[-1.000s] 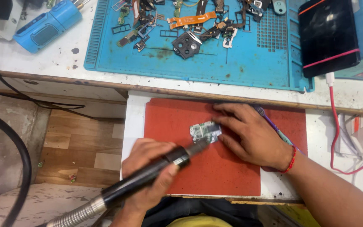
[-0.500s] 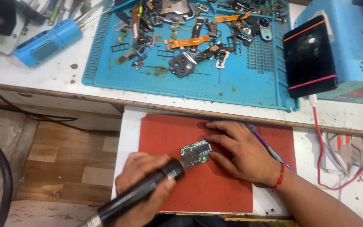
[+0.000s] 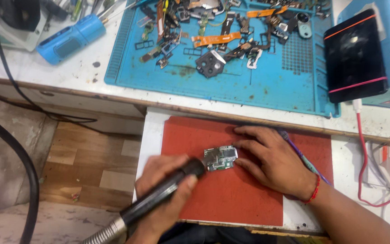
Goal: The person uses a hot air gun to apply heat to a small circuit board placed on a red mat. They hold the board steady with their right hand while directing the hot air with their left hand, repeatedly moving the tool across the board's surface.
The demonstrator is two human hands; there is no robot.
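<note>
I see a small circuit board [image 3: 220, 158], greenish with silver metal shields, roughly rectangular with uneven edges. It lies flat on the red mat [image 3: 231, 199], near the mat's middle. My right hand [image 3: 271, 158] is at 3 o'clock of the board, its fingers spread and pressing the board's right edge. My left hand [image 3: 163, 194] is at 8 o'clock, closed around a black handpiece [image 3: 163, 196] whose tip touches the board's left edge.
</note>
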